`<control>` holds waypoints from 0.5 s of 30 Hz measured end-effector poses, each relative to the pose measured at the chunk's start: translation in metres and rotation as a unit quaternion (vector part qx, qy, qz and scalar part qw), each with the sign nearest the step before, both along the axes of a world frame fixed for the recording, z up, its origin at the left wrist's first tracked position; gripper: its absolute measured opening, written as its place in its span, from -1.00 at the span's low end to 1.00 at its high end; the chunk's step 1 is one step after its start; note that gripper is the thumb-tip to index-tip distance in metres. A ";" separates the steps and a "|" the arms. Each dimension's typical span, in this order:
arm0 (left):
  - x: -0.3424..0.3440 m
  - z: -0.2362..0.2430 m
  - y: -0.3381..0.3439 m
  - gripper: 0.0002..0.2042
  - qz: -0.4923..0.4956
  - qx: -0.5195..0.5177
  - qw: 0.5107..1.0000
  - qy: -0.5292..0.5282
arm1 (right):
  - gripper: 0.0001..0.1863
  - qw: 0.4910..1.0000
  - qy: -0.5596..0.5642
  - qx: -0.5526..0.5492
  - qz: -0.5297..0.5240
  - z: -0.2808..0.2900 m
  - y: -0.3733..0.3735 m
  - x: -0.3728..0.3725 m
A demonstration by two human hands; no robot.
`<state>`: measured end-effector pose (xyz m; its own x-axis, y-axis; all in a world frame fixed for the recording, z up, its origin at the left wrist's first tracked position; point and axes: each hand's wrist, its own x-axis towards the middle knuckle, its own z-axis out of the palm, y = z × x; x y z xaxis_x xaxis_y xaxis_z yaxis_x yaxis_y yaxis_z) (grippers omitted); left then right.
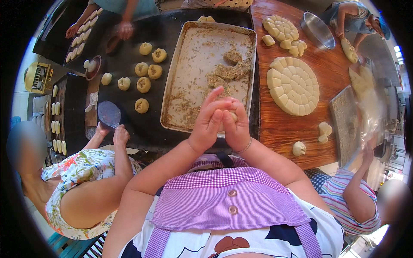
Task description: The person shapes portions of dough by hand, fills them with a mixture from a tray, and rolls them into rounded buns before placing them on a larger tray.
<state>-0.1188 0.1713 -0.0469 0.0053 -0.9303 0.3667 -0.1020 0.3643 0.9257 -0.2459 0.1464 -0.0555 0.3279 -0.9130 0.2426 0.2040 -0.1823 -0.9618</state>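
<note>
Both my hands are cupped together over the near edge of a large metal tray. My left hand (208, 122) and my right hand (237, 127) close round a piece of pale dough (232, 116), which shows only in part between the fingers. One left finger points up and away. In the tray (187, 69), crumbly brownish filling (232, 71) is heaped at the right side, with smears elsewhere. Left of the tray, several round dough buns (143, 84) sit on the black tabletop (129, 60), some gathered at the top with filling showing.
On the wooden table (275, 137) at right lie a large scored dough round (293, 86), a smaller one (280, 28), loose dough pieces (299, 148) and a metal bowl (317, 30). At left a co-worker holds a dark round pan (109, 114). Other people work around the tables.
</note>
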 end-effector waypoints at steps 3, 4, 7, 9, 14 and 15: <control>-0.004 0.013 0.002 -0.35 -0.015 0.067 0.994 0.089 | -0.64 0.994 0.045 -0.098 0.004 0.005 -0.014 -0.004; -0.004 0.012 0.001 -0.27 -0.022 0.090 0.990 0.106 | -0.54 0.982 0.125 -0.139 -0.004 0.017 -0.018 -0.006; -0.002 0.020 0.004 -0.38 -0.013 0.192 0.967 0.164 | -0.51 0.993 0.083 -0.071 0.045 0.018 -0.021 -0.009; -0.001 0.025 0.002 -0.53 -0.043 0.181 0.973 0.140 | -0.43 0.995 -0.027 0.085 0.034 0.030 -0.021 -0.008; -0.020 0.011 0.005 -0.79 0.066 0.026 0.997 0.015 | -0.36 0.940 -0.126 0.280 0.146 0.018 -0.021 -0.012; -0.020 0.008 0.005 -0.78 0.070 0.020 0.997 0.009 | -0.38 0.941 -0.104 0.282 0.153 0.017 -0.020 -0.011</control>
